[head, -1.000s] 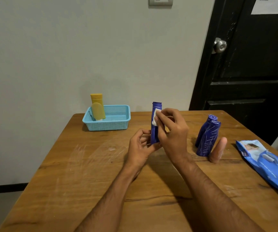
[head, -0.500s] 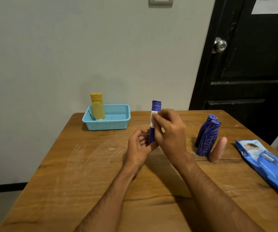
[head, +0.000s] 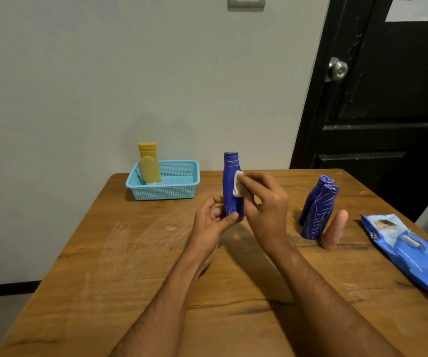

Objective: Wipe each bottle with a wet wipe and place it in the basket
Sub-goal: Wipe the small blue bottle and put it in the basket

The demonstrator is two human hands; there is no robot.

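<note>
Above the middle of a scuffed wooden counter (head: 99,258), the left hand (head: 211,225) grips the base of an upright dark blue bottle (head: 229,181) scored with pale scratches. The right hand (head: 264,204) pinches a small white wet wipe (head: 238,186) against its side. No writing on the bottle can be read. At the far left, a light blue basket (head: 182,191) holds two yellow bottles (head: 149,163). To the right stand two more blue bottles (head: 319,212), a peach bottle (head: 335,229), and a blue wipes pack (head: 414,256), its print too small to read. Behind are a pale wall and a black door (head: 388,99).
</note>
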